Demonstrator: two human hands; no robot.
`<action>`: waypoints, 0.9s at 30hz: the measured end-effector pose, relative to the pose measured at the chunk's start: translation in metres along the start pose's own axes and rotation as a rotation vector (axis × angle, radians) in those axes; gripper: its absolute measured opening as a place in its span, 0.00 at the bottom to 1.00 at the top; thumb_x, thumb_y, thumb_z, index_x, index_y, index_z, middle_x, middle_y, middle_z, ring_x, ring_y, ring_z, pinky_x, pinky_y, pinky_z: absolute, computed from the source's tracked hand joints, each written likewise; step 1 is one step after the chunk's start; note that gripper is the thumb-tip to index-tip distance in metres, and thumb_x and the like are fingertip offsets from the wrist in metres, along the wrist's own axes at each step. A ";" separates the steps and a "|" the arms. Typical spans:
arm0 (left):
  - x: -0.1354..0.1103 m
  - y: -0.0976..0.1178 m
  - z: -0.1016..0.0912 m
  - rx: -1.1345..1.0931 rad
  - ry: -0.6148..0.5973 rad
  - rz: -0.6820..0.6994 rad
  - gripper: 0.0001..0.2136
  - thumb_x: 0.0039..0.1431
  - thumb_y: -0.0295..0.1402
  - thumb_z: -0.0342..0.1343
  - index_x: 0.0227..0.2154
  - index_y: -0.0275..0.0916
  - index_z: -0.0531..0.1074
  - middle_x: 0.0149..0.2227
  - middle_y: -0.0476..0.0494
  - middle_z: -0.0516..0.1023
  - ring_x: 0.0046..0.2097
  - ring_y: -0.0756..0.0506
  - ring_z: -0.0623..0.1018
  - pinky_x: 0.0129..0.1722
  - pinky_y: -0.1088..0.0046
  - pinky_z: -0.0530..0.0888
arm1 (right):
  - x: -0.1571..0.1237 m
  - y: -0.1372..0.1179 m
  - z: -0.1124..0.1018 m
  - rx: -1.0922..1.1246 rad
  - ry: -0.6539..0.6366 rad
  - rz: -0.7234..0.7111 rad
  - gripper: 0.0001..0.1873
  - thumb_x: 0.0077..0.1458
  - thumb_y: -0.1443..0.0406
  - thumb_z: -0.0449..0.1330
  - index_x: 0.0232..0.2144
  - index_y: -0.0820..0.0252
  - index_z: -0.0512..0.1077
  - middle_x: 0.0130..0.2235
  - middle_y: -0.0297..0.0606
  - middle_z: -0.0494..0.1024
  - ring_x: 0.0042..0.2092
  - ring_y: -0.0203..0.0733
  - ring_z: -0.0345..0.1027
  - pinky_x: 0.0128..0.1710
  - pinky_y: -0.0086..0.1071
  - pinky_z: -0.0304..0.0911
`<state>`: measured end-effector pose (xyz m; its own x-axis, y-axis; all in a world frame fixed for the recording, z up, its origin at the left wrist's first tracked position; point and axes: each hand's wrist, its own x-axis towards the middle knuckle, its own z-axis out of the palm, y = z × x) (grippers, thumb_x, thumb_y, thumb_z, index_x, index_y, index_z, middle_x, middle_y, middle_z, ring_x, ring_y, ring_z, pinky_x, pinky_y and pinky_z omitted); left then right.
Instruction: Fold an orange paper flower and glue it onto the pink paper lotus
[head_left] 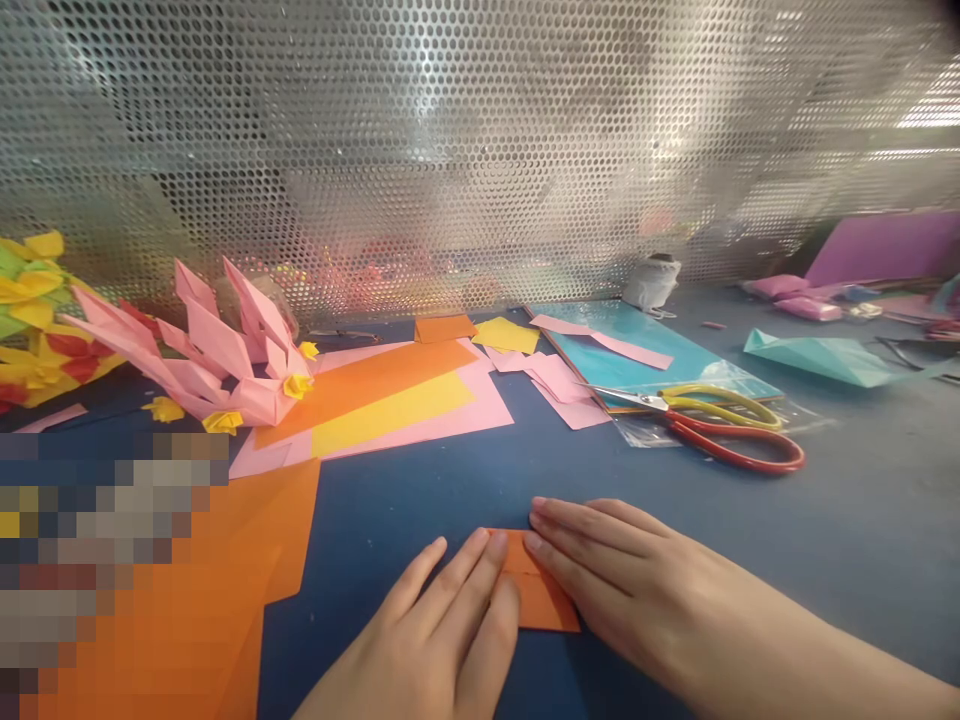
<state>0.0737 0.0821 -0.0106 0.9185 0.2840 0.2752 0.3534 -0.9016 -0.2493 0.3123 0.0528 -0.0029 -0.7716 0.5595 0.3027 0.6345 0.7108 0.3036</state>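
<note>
Paper (544, 604), folded, orange, touched by left hand (442, 640), right hand (651, 590), both unclenched

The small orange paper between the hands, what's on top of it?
The left hand and right hand lie partly over the orange paper, from either side. Its middle shows; whatever they cover can't be seen.

Bare fingers (592, 535), short nails (498, 541), right forearm (810, 630) — bare

Near six o'clock, a folded orange paper rectangle (543, 604) is looking matt; near three, red-and-yellow-handled metal-bladed scissors (670, 402) are glinting; at twelve, a perforated silvery metal panel (450, 130) is gleaming.
</note>
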 end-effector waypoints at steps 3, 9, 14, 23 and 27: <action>0.000 0.002 -0.002 -0.018 -0.016 -0.012 0.20 0.61 0.22 0.41 0.55 0.29 0.63 0.59 0.36 0.69 0.59 0.41 0.69 0.55 0.64 0.70 | 0.004 -0.003 -0.006 -0.047 0.034 0.021 0.17 0.55 0.72 0.53 0.45 0.64 0.76 0.47 0.42 0.80 0.50 0.46 0.71 0.43 0.36 0.70; -0.001 0.004 -0.003 0.017 -0.017 -0.065 0.18 0.63 0.28 0.44 0.55 0.30 0.63 0.59 0.34 0.68 0.59 0.39 0.68 0.54 0.64 0.71 | 0.009 -0.013 -0.008 -0.131 0.116 0.109 0.22 0.60 0.76 0.45 0.40 0.64 0.79 0.42 0.41 0.82 0.44 0.44 0.75 0.37 0.34 0.71; -0.002 0.001 -0.001 0.008 -0.038 -0.020 0.18 0.63 0.28 0.44 0.55 0.30 0.63 0.58 0.29 0.68 0.59 0.37 0.69 0.54 0.62 0.71 | 0.010 -0.015 -0.013 -0.120 0.129 0.156 0.30 0.64 0.76 0.37 0.39 0.61 0.79 0.41 0.39 0.82 0.42 0.40 0.76 0.37 0.32 0.71; -0.009 -0.002 -0.003 0.061 -0.046 0.032 0.19 0.65 0.32 0.44 0.56 0.27 0.61 0.56 0.27 0.70 0.57 0.36 0.71 0.55 0.61 0.70 | 0.012 -0.010 -0.014 -0.101 0.145 0.154 0.34 0.67 0.74 0.33 0.37 0.59 0.80 0.42 0.33 0.82 0.45 0.38 0.74 0.38 0.30 0.70; -0.006 0.001 -0.004 0.087 -0.012 0.006 0.17 0.66 0.30 0.41 0.54 0.29 0.63 0.55 0.29 0.72 0.54 0.36 0.74 0.52 0.61 0.73 | 0.004 -0.013 -0.013 -0.101 0.079 0.189 0.32 0.67 0.72 0.35 0.38 0.57 0.80 0.42 0.34 0.82 0.43 0.39 0.74 0.38 0.31 0.70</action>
<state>0.0677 0.0785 -0.0086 0.9226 0.2826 0.2627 0.3613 -0.8717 -0.3311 0.3013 0.0398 0.0064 -0.6349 0.6407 0.4317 0.7720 0.5478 0.3224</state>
